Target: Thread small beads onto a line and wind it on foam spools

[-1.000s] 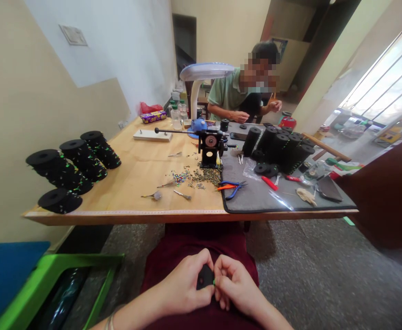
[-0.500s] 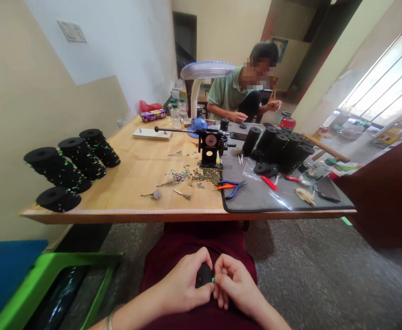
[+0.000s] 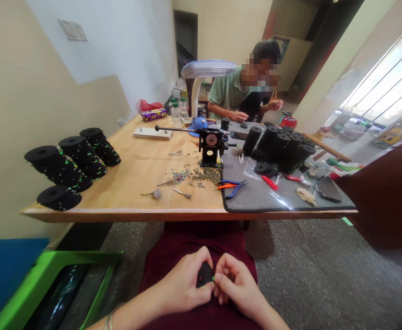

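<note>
Low over the lap, my left hand (image 3: 182, 286) is closed around a round black foam spool (image 3: 204, 273) with a small hole in its face. The thumb and index finger grip the spool's rim. My right hand (image 3: 237, 286) is on the spool's right side, its thumb and index finger pinched at a tiny green piece (image 3: 214, 278) by the rim. Whether a thread runs from that piece is too small to tell. The other right fingers are curled, and the spool's left part is hidden behind my left hand.
On the wooden table (image 3: 132, 174) stand stacks of black foam spools (image 3: 72, 158), a black winding device (image 3: 210, 144), scattered small beads (image 3: 206, 175) and a lamp (image 3: 208, 68). Pliers (image 3: 233, 187) lie on a grey mat (image 3: 249, 197). Another person (image 3: 228, 94) sits across.
The view has shifted very slightly. Both my hands keep nearly the same place and grip at the spool.
</note>
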Available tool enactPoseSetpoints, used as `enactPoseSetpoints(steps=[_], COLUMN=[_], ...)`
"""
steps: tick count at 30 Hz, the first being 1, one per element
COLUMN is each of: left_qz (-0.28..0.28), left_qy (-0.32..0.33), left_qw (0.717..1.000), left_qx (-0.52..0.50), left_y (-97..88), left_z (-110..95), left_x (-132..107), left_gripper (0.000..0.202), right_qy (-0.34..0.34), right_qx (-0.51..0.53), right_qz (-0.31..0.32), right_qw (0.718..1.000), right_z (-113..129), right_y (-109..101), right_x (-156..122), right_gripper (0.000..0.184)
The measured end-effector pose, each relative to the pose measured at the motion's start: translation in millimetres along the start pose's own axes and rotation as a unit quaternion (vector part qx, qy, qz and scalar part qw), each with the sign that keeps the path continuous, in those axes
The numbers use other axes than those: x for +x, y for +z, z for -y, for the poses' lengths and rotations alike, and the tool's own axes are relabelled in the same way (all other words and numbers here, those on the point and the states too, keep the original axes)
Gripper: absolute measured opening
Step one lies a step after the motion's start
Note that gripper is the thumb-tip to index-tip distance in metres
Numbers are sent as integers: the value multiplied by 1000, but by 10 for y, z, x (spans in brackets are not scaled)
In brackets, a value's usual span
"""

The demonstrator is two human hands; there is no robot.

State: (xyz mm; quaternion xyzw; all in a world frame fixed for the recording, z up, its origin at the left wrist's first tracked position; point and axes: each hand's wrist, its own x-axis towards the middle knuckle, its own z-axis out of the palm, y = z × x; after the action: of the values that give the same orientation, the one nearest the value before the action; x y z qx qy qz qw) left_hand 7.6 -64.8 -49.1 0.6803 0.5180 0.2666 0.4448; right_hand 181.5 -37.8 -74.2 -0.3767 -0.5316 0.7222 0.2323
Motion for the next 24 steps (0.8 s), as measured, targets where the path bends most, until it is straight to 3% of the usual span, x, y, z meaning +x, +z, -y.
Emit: enactPoseSetpoints(steps=[9,13,19,24], left_qz=[3,5,-58,-85], left_qy=[12,21,17,45], left_qw=[1000,999,998,995], left_qx=[2,-25,-23,-29], left_y=[31,29,40,51], left_z=[48,39,61,76], left_x=[-8,-1,9,-19], left_gripper=[19,37,60,68], right_qy=[2,3,-20,-82], right_qx=[-43,-47,-6,-126], right_qz=[-6,-1,-29,-47], right_qw=[999,999,999,988], right_z=[41,70,4,82], right_y=[1,9,10,58], right_x=[16,31,53,104], right_gripper=[31,30,35,24])
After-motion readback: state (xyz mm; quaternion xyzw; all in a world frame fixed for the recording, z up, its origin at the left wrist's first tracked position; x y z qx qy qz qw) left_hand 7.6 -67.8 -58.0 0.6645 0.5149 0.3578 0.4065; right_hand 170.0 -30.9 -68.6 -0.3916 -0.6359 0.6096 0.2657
